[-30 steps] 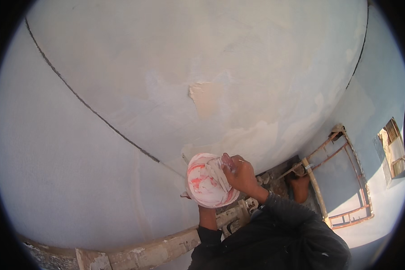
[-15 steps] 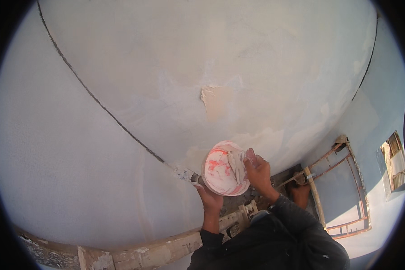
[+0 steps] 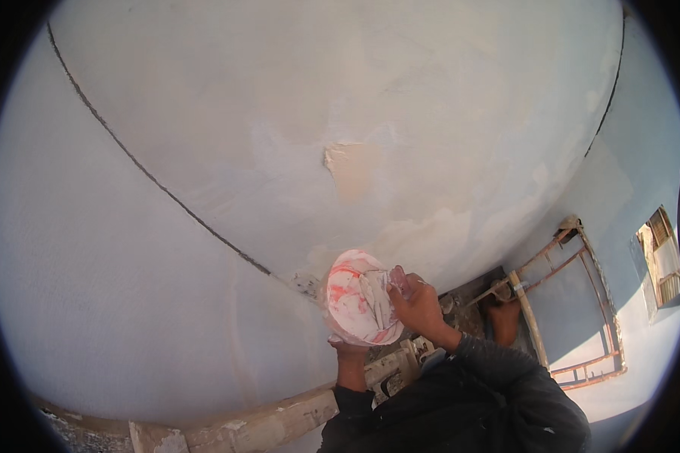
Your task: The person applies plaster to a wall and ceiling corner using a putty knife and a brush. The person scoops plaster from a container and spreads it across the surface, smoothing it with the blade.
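Note:
A round tub (image 3: 343, 273), white inside with red-pink streaks, is held close to the wall and tipped so its inside faces me. Pale paste coats its inner surface. My left hand (image 3: 349, 349) supports it from below, with most of the fingers hidden behind the tub. In my right hand (image 3: 421, 309) is a putty knife (image 3: 397, 281) with a reddish handle, gripped at the tub's right rim. Its blade reaches into the tub and is smeared with paste.
The pale wall (image 3: 461, 113) carries a raised beige patch (image 3: 349, 170) and a dark groove (image 3: 159, 183) on the left. A wooden beam (image 3: 272, 426) runs below. At right stand a rusty metal frame (image 3: 610, 325) and a small window opening (image 3: 661, 257). A foot (image 3: 504, 321) shows below.
The tub has moved slightly left and down and is tilted more. My right hand and the putty knife have shifted left and down with it. My left hand is now more hidden.

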`<state>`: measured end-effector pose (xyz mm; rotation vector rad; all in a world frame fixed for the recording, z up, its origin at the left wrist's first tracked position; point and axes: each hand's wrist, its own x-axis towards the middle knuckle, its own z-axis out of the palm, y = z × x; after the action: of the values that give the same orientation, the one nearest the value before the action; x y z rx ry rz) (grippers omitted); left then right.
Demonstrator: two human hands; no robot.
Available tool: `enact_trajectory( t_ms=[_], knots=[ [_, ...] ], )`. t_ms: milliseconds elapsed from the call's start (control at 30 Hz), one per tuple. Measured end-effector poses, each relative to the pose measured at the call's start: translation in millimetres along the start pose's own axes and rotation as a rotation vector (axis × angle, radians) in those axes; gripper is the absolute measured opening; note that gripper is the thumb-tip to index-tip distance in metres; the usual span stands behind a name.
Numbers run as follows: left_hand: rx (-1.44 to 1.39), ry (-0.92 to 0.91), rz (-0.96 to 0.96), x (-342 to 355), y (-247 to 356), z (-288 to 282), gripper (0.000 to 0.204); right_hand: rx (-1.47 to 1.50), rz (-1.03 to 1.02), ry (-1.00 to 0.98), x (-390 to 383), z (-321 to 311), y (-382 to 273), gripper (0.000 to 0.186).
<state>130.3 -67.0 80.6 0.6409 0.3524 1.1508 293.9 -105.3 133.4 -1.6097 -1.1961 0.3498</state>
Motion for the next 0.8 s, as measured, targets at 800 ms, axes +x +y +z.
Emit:
enact_trajectory(
  t_ms=[800],
  knots=[
    [-0.071,-0.148,0.063,2,-10,-40,0.134,0.446,0.113,-0.598,26,-11,-46,0.054]
  ],
)
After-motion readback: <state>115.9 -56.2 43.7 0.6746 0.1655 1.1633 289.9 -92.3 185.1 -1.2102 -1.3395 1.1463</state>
